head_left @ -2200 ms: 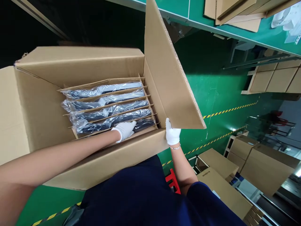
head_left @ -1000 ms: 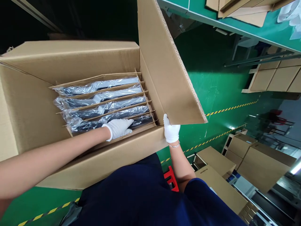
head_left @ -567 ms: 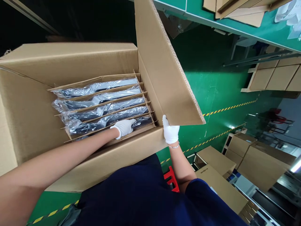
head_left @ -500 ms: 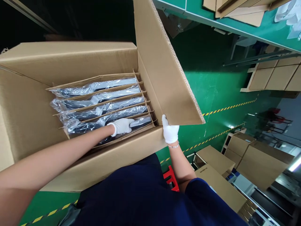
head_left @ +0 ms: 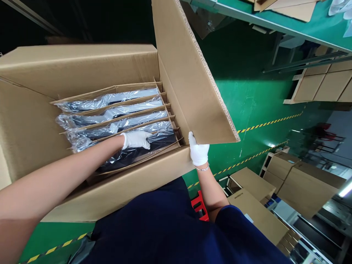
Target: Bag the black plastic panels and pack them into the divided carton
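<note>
A large open cardboard box (head_left: 132,196) holds several plastic-wrapped grey and black parts (head_left: 121,110), standing in rows between cardboard dividers (head_left: 115,88). In a white glove, my left hand (head_left: 136,140) grips the top edge of the nearest wrapped black part (head_left: 162,142), whose dark face shows through the film; some fingertips are hidden. My right hand (head_left: 199,151), also gloved, clasps the box's right corner below the raised flap (head_left: 195,73), its thumb inside the rim and its other fingers mostly hidden.
A green-topped table (head_left: 247,22) stands at the upper right. Stacked cartons (head_left: 321,86) lie on a pallet at the right, with more cartons (head_left: 255,214) at the lower right. Beside my right arm is a red plastic object (head_left: 200,206). Yellow-black tape lines cross the green floor (head_left: 236,102).
My left hand has moved slightly up and left in the view. The nearest wrapped part is raised or tilted, showing more of its black face. My right hand stays at the corner.
</note>
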### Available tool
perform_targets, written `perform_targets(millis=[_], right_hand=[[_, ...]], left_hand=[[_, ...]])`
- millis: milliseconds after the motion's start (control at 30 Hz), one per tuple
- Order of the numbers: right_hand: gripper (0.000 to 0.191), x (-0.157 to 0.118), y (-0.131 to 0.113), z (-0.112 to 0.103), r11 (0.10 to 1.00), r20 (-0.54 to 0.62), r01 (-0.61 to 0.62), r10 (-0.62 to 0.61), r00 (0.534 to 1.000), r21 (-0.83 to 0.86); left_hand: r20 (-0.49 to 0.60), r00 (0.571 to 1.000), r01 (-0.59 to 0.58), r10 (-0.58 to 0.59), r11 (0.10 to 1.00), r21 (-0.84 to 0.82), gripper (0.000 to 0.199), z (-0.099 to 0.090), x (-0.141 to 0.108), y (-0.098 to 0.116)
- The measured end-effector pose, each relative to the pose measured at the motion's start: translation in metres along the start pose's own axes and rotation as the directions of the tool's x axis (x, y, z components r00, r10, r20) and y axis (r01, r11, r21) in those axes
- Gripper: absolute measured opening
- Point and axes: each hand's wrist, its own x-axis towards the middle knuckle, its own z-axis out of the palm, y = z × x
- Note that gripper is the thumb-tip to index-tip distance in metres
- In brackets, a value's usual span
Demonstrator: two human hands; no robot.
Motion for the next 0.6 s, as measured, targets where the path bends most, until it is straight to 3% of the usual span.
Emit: perform_targets(millis=[67,133,200,267,400,467,600], right_hand=[[0.02,0.0,0.0,0.0,1.0,-0.004,0.017,-0.017,1.0,0.013],[0.021,0.0,0.0,0.0,0.999,-0.004,0.033,-0.033,0.999,0.013],[0.02,0.001,0.001,-0.001,0.999,0.016,0.042,-0.041,0.999,-0.012],[0.018,0.001,0.003,-0.002,0.997,0.041,0.055,-0.053,0.998,-0.049],[0.013,0.0,0.007,-0.002,0.987,0.043,0.075,-0.07,0.997,-0.142],[0.013,0.0,0.01,-0.002,0.985,0.03,0.087,-0.083,0.996,-0.15],[0.019,-0.002,0.014,-0.001,0.988,-0.011,0.099,-0.102,0.995,-0.122]], left_hand=[[-0.035,0.999,-0.005,0.006,1.0,0.011,0.055,0.005,-0.006,0.001],[-0.159,0.987,-0.036,0.037,0.999,0.013,0.057,0.008,-0.014,0.002],[-0.333,0.939,-0.066,0.083,0.996,0.062,0.054,0.007,-0.023,0.001],[-0.429,0.896,-0.024,0.114,0.978,0.209,0.05,0.001,-0.027,0.002],[-0.322,0.944,0.119,0.076,0.83,0.544,0.05,-0.012,-0.02,0.015],[-0.29,0.956,0.151,0.034,0.792,0.591,0.046,-0.014,-0.01,0.024],[-0.268,0.962,0.202,-0.056,0.806,0.556,0.043,-0.014,0.009,0.031]])
